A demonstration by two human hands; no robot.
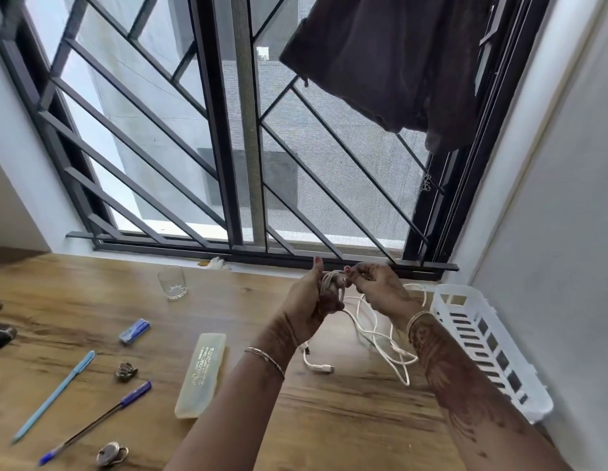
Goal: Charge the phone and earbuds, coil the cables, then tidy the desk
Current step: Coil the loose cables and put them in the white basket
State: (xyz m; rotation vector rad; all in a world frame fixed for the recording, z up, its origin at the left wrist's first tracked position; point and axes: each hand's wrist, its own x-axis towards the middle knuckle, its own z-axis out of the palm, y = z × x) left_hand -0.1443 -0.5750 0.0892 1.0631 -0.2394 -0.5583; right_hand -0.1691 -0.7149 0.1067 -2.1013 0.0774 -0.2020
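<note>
Forearms raised over the table [92,294], coiling the cable [355,326].
My left grip [314,299] is clenched round the wound loops, held up near the far edge. My right grip [372,287] pinches the free strand just beside them. Slack drops from the loops toward me and lies tangled on the table between my forearms, close to the basket [483,338] at the right edge, with the plug [325,368] nearest my left wrist. I judge the next wrap needs the right grip, the nearer one, to lift slack over.
</note>
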